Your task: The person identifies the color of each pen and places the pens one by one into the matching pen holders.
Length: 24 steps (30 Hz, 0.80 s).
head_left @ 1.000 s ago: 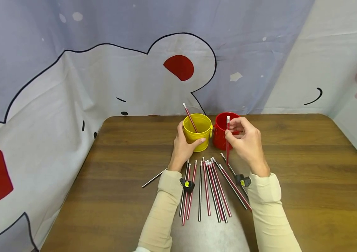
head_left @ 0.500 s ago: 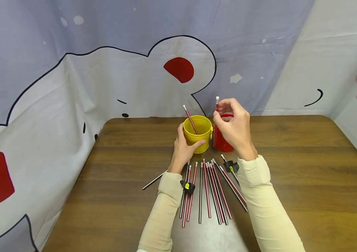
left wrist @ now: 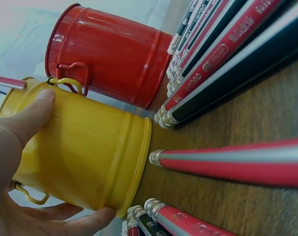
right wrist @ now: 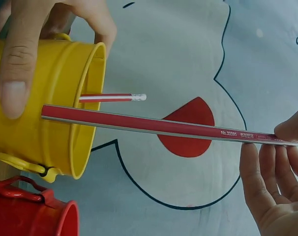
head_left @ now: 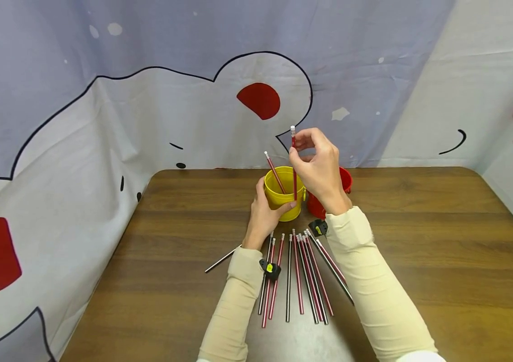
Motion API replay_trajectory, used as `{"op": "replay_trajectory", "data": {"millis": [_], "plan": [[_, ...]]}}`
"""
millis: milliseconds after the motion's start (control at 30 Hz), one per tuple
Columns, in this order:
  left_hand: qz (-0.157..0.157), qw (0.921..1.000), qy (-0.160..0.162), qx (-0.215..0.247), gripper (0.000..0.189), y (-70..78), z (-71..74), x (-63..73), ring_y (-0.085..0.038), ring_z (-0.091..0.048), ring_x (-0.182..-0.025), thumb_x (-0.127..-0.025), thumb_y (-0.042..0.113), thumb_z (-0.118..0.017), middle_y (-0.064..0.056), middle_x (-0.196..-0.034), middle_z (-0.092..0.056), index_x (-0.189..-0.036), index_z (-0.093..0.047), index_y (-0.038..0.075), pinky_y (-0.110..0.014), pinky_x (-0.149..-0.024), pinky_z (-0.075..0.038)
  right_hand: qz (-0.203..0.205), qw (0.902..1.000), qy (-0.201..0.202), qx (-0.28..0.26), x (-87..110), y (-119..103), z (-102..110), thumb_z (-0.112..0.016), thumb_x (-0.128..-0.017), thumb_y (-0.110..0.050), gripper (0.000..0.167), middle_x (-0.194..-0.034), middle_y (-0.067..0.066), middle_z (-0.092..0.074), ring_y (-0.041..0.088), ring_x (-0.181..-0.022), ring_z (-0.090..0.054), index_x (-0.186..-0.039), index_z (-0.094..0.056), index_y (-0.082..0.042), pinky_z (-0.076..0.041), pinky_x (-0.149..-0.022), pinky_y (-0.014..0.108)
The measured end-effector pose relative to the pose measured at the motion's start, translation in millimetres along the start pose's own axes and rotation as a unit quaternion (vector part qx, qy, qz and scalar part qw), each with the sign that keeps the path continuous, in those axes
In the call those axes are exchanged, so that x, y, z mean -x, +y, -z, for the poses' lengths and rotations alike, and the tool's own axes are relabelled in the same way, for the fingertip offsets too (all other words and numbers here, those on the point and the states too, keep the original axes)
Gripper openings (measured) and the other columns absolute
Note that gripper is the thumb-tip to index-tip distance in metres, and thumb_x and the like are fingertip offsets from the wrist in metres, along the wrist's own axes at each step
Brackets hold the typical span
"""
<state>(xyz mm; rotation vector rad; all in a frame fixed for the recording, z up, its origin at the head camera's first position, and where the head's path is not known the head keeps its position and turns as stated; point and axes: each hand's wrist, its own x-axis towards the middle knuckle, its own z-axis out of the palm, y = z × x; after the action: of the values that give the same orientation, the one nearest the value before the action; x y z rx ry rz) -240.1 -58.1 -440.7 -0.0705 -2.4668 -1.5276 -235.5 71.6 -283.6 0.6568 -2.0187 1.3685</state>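
Observation:
My left hand [head_left: 263, 216] grips the yellow bucket [left wrist: 85, 152] from its left side, thumb across the front wall. One red pencil [head_left: 273, 168] leans inside that bucket, its white eraser end up. Between thumb and fingertips, my right hand [head_left: 320, 163] pinches a second red pencil [right wrist: 154, 128] near its eraser end. This pencil hangs upright, and its lower end overlaps the bucket's front wall in the head and right wrist views. Partly behind the right hand stands a red bucket [left wrist: 107, 54], close beside the yellow one.
Several red and black pencils [head_left: 302, 271] lie fanned on the wooden table [head_left: 419, 241] in front of the buckets, eraser ends toward them. A dark pencil [head_left: 222, 259] lies apart at the left. A printed cloth [head_left: 148, 115] hangs behind the table.
My right hand has carried the pinched red pencil left and upward, from in front of the red bucket to the yellow bucket. The left hand keeps its hold on the yellow bucket.

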Motion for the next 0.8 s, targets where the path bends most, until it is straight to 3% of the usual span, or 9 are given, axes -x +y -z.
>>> {"op": "replay_trajectory", "data": {"millis": [233,433,633,800], "plan": [[0.001,1.0000,0.004,-0.005,0.092,1.0,-1.0,-0.5,-0.022,-0.050,-0.112,-0.071,0.048,-0.074,-0.004,-0.129,-0.047,-0.142,-0.018,0.029,-0.042,-0.098,-0.039,0.013,0.9998,0.011,-0.005,-2.1,18.9,-2.6,-0.063,-0.080,-0.003,0.015,-0.086,0.006,-0.061,0.012,-0.078,-0.059,-0.095,-0.060,-0.001,-0.054,-0.061,0.033],[0.011,0.9999,-0.001,-0.006,0.091,1.2,-1.8,0.1,-0.022,-0.050,-0.113,-0.072,0.048,-0.073,-0.002,-0.129,-0.047,-0.141,-0.017,0.030,-0.041,-0.099,-0.038,0.009,0.9997,0.016,-0.013,-1.6,-0.8,-0.6,-0.062,-0.079,0.003,0.016,-0.088,0.014,-0.061,0.020,-0.078,-0.059,-0.095,-0.059,0.004,-0.054,-0.063,0.037],[0.014,0.9999,-0.004,-0.002,0.089,0.2,-2.5,0.1,-0.021,-0.049,-0.113,-0.073,0.047,-0.072,-0.002,-0.129,-0.046,-0.141,-0.017,0.030,-0.041,-0.100,-0.038,0.005,0.9996,0.024,-0.016,-1.9,-21.7,1.5,-0.060,-0.079,0.004,0.016,-0.089,0.020,-0.060,0.028,-0.079,-0.059,-0.095,-0.057,0.008,-0.052,-0.065,0.020],[0.020,0.9998,-0.004,-0.005,0.090,1.4,-1.8,0.7,-0.021,-0.048,-0.115,-0.073,0.047,-0.072,-0.002,-0.130,-0.046,-0.142,-0.016,0.031,-0.041,-0.100,-0.037,0.006,0.9994,0.023,-0.025,-0.3,-22.8,-1.6,-0.059,-0.080,0.006,0.015,-0.090,0.022,-0.059,0.027,-0.079,-0.058,-0.095,-0.056,0.010,-0.054,-0.066,0.035]]}}
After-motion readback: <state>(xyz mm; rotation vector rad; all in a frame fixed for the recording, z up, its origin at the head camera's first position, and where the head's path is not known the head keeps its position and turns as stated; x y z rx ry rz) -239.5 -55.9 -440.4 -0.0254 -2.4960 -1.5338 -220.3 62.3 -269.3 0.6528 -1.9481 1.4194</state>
